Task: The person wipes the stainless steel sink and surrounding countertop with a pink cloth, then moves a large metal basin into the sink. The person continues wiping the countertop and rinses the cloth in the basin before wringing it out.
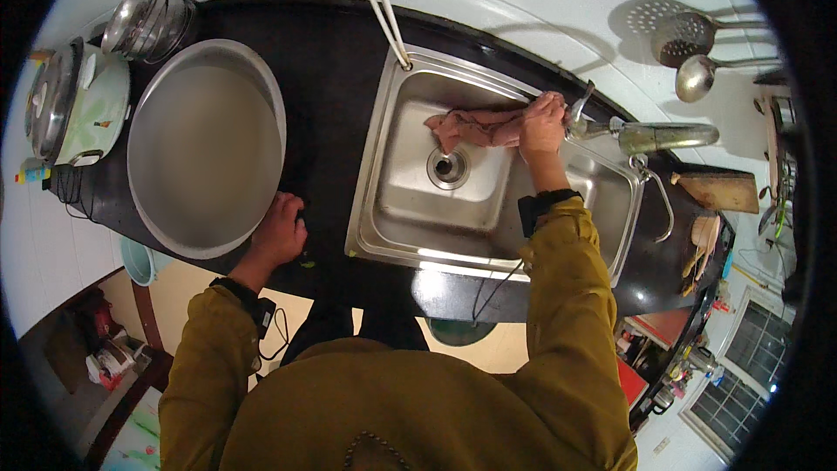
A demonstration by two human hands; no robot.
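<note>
Right hand point(542, 126) clamped on a pinkish-brown cloth point(479, 129), loose end over the sink point(410, 209), near the drain point(447, 167). Left hand point(281, 228) curled by the rim of a wide metal basin point(205, 249), on dark worktop point(327, 105); whether gripping, I can't tell.

The sink point(399, 179) is shiny metal, the basin point(214, 52) duller metal, the tabletop point(318, 122) smooth and glossy. The rag point(484, 128) looks like matt, rumpled cloth.
</note>
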